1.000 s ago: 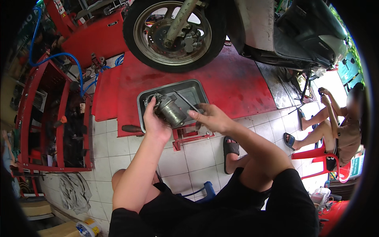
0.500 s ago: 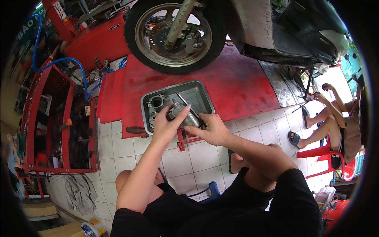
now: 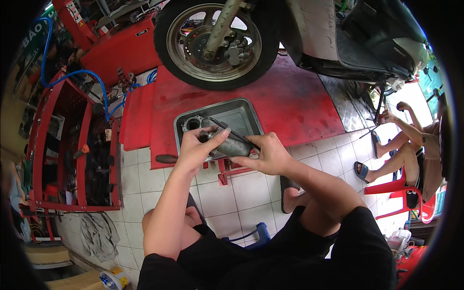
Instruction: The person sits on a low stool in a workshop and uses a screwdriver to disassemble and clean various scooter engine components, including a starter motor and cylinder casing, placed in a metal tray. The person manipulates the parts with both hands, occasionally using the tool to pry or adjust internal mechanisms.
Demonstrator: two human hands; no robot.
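Grips a metal cylinder (image 3: 232,147) between closed left hand (image 3: 195,149) and closed right hand (image 3: 269,153), dark rod (image 3: 238,135) alongside, above the near side of the tray (image 3: 243,116), separate from the round metal part (image 3: 187,124) at left, remaining steps unclear.

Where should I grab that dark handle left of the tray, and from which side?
Probably grip the dark handle around its rounded outer end, coming from the left: that end juts free past the tray, while its other end is hidden.
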